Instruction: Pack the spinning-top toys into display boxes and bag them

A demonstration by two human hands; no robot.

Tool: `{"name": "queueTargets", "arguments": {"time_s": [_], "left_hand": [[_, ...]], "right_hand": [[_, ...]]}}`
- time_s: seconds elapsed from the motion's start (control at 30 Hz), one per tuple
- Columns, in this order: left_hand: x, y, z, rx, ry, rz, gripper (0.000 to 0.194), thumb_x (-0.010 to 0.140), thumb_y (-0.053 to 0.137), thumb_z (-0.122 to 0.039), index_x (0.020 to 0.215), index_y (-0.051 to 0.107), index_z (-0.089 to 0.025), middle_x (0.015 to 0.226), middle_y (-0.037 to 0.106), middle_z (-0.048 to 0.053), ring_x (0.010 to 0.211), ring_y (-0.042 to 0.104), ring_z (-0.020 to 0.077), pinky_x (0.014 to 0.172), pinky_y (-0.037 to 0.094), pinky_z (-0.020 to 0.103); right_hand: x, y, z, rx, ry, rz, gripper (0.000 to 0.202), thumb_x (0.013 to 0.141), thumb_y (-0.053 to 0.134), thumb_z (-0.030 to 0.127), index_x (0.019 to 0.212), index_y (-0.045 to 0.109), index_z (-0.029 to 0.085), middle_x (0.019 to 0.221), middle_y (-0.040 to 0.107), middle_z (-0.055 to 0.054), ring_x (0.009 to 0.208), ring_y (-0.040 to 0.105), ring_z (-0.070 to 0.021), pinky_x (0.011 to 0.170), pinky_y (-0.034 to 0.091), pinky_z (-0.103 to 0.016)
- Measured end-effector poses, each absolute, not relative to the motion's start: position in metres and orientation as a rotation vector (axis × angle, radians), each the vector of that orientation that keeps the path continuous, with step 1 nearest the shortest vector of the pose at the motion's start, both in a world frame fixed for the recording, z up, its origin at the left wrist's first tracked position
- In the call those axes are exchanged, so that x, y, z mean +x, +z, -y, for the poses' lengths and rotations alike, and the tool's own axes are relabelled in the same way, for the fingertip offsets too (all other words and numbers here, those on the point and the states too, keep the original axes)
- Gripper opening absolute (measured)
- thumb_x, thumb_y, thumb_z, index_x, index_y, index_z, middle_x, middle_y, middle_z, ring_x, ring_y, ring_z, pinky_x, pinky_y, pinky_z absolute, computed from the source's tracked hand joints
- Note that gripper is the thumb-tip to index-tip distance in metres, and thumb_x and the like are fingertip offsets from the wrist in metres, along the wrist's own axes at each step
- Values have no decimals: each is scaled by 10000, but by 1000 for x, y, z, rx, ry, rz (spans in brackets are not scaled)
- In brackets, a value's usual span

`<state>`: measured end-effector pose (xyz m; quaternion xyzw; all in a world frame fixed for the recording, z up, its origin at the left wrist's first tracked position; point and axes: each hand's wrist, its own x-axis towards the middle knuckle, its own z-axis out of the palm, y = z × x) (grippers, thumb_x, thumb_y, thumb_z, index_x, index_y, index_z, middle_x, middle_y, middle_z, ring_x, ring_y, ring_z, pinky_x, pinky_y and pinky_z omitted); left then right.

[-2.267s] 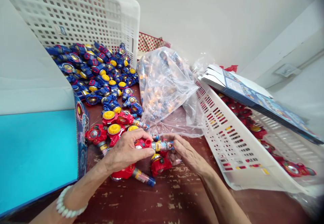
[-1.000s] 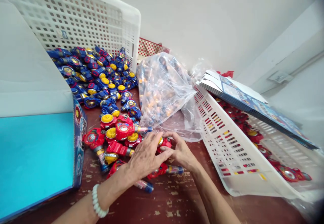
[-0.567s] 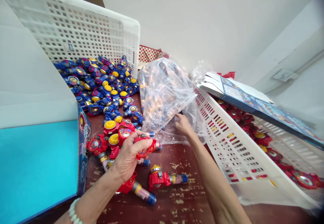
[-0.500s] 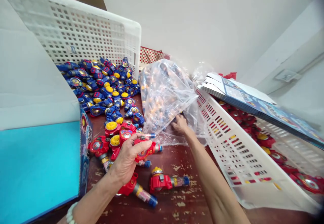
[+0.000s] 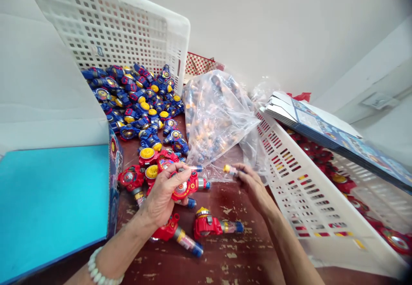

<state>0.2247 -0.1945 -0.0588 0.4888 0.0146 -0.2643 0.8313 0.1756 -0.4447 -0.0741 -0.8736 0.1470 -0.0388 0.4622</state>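
The red toy launcher [image 5: 186, 186] sits in the left hand [image 5: 162, 195] in the head view, raised just above the worn red-brown worktop [image 5: 225, 259], its grey nozzle end pointing right past the fingertips. The left hand is closed around it, thumb across the top and fingers curled beneath. Just to the right, and apart from the launcher, the right hand [image 5: 254, 184] pinches a small clear tube [image 5: 231, 171] with a yellow cap between thumb and fingers; the tube's capped end points left toward the launcher's nozzle without touching it. The right hand lies at the lower edge of a clear plastic bag [image 5: 215, 117] filled with more small parts. Below the hands, two more red launchers [image 5: 209, 227] with tubes fitted lie flat on the worktop, and a cluster of red ones [image 5: 144, 169] rests left of the held toy. Farther back, a heap of blue launchers [image 5: 135, 100] spills from a tipped white basket [image 5: 122, 27]. A second white basket [image 5: 296, 173] leans at the right, carrying printed cards [image 5: 328, 130]. A blue box [image 5: 54, 199] stands at the left.
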Motion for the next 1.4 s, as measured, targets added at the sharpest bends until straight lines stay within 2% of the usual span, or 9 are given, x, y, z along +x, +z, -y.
{"name": "queueTargets", "arguments": {"time_s": [0.27, 0.53, 0.67, 0.77, 0.87, 1.0, 1.07, 1.17, 1.4], "left_hand": [[214, -58, 207, 947, -712, -22, 326, 720, 717, -382, 883, 510, -189, 606, 559, -43, 419, 528, 98, 302, 351, 156], [215, -61, 197, 1059, -792, 119, 273, 787, 668, -401, 843, 485, -206, 551, 561, -38, 412, 517, 98, 292, 313, 128], [217, -59, 195, 1113, -814, 166, 269, 795, 646, -423, 825, 476, -217, 544, 504, -64, 365, 424, 72, 302, 249, 146], [218, -53, 192, 1247, -684, 352, 248, 789, 656, -392, 776, 515, -188, 592, 486, -57, 476, 423, 59, 435, 324, 168], [217, -46, 189, 1453, -522, 608, 225, 790, 648, -369, 756, 572, -161, 660, 502, -33, 592, 440, 76, 553, 350, 200], [215, -46, 190, 1551, -405, 646, 183, 788, 639, -331, 753, 588, -159, 679, 522, -23, 610, 452, 86, 570, 362, 209], [215, -51, 193, 1447, -489, 513, 207, 784, 646, -360, 765, 569, -169, 637, 515, -32, 551, 440, 77, 509, 354, 195], [215, -56, 198, 1247, -705, 215, 270, 760, 665, -415, 786, 508, -197, 545, 474, -60, 415, 390, 65, 356, 256, 161], [214, -59, 200, 1005, -868, -5, 303, 682, 736, -353, 760, 491, -194, 524, 502, -64, 332, 448, 71, 268, 242, 123]], "right_hand": [[114, -44, 383, -1991, 48, -39, 283, 952, 478, 426, 1183, 501, 264, 1114, 570, -24, 993, 526, -184, 854, 408, -275], [109, -52, 389, -2083, -101, 48, 275, 959, 467, 384, 1188, 536, 247, 1092, 614, -46, 996, 564, -209, 848, 438, -285], [103, -56, 385, -2118, -172, 16, 284, 934, 508, 409, 1162, 572, 254, 1010, 625, -49, 880, 575, -204, 780, 450, -293], [100, -63, 379, -1943, -92, -116, 312, 900, 554, 468, 1100, 592, 232, 826, 600, -29, 684, 537, -159, 603, 428, -253], [101, -72, 373, -1548, 83, -190, 333, 879, 578, 506, 1046, 559, 218, 606, 442, 52, 455, 342, -72, 427, 301, -190], [105, -74, 373, -1286, 255, -221, 368, 864, 582, 532, 1034, 517, 212, 568, 264, 100, 423, 143, -50, 346, 255, -163], [107, -70, 377, -1549, 190, -155, 341, 904, 544, 486, 1106, 528, 211, 626, 404, 63, 451, 299, -69, 417, 371, -191], [110, -67, 383, -2156, -193, 173, 294, 939, 523, 338, 1209, 534, 222, 942, 608, -56, 764, 551, -158, 685, 478, -284], [107, -69, 379, -2467, -641, 464, 263, 949, 477, 227, 1199, 501, 150, 912, 609, -91, 741, 518, -184, 655, 440, -288]]}}
